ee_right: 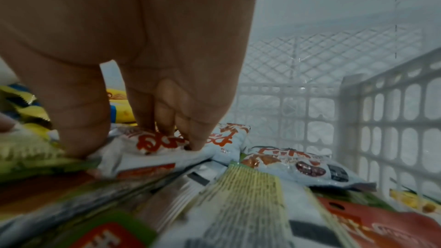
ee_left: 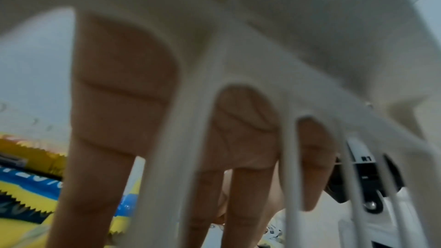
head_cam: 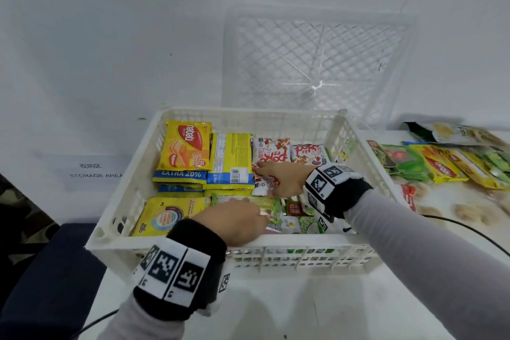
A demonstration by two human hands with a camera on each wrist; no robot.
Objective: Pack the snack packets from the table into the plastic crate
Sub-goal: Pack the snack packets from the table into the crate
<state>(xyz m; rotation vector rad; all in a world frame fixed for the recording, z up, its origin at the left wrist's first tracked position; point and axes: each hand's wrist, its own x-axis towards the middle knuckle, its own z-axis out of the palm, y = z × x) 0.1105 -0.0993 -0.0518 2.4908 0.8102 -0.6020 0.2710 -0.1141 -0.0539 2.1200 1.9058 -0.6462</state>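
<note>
The white plastic crate (head_cam: 289, 241) stands in the middle of the table, holding yellow wafer packets (head_cam: 185, 152), white and red snack packets (head_cam: 309, 153) and green packets (head_cam: 303, 222). My right hand (head_cam: 266, 174) is inside the crate, and its thumb and curled fingers (ee_right: 190, 135) pinch a white and red packet (ee_right: 155, 157) that bunches between them. My left hand (head_cam: 256, 215) reaches over the near rim and rests on a green and yellow packet (head_cam: 269, 203). Its fingers (ee_left: 250, 186) look straight behind the crate's wall bars (ee_left: 190, 157).
More packets (head_cam: 441, 163), green, yellow and red, lie loose on the table right of the crate. A second lattice crate (head_cam: 317, 58) leans on the wall behind. A black cable (head_cam: 455, 226) crosses the table at right. A dark seat (head_cam: 41, 270) sits at the left edge.
</note>
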